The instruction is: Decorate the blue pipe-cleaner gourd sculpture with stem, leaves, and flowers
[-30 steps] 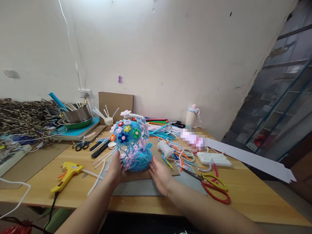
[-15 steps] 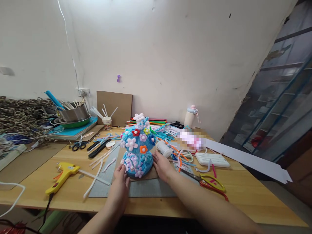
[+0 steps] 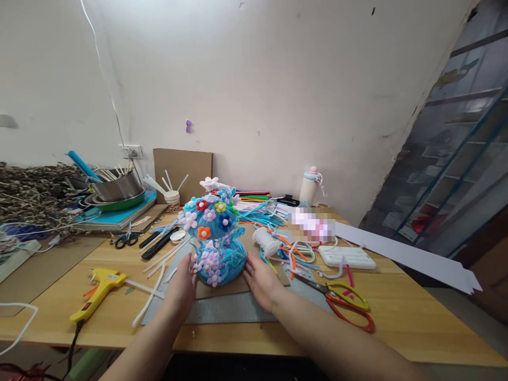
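A blue mushroom-shaped pipe-cleaner ornament (image 3: 231,257), covered with small fuzzy flowers, stands on a piece of brown cardboard over a grey cutting mat (image 3: 226,312). Its top leans a little to the left. My left hand (image 3: 183,280) cups the left side of the round base, with its fingers partly hidden behind my thumb side. Against the right side of the base rests my right hand (image 3: 262,276), its fingers along the edge. A white spool (image 3: 265,242) lies just beyond my right fingers.
A yellow glue gun (image 3: 97,293) lies at the left, near dark scissors (image 3: 126,239). Red-and-yellow scissors (image 3: 349,304) lie right of the mat by a white box (image 3: 346,257). Loose pipe cleaners (image 3: 265,212) and a bottle (image 3: 308,188) stand farther back.
The ornament has turned between my hands and now leans left, showing more of the base's right side. Both hands have shifted slightly left with it.
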A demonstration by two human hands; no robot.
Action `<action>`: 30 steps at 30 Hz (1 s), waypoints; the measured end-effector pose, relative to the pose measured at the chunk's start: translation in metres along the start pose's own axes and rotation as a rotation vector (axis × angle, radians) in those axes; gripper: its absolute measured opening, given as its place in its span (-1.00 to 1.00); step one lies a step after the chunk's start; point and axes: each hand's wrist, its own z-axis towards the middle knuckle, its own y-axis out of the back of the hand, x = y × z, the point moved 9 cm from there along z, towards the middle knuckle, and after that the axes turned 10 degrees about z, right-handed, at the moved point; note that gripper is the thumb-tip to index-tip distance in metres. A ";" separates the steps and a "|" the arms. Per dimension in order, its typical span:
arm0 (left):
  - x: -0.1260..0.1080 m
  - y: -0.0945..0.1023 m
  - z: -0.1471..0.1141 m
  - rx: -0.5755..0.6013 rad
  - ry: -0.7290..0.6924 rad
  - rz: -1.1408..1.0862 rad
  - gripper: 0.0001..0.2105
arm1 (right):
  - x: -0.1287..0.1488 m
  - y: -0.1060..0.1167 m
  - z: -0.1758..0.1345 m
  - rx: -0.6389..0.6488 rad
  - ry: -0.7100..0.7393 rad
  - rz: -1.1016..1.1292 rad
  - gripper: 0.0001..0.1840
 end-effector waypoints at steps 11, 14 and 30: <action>-0.123 0.040 -0.028 -0.288 -0.565 0.114 -0.72 | 0.127 -0.058 -0.026 0.151 0.618 -0.382 -0.76; -0.190 0.005 -0.053 -0.111 -0.860 0.252 -0.57 | 0.160 -0.100 -0.029 0.233 0.863 -0.706 -0.82; -0.215 -0.118 0.031 0.515 -0.537 1.014 -0.71 | 0.168 -0.166 0.004 0.057 1.129 -1.420 -0.81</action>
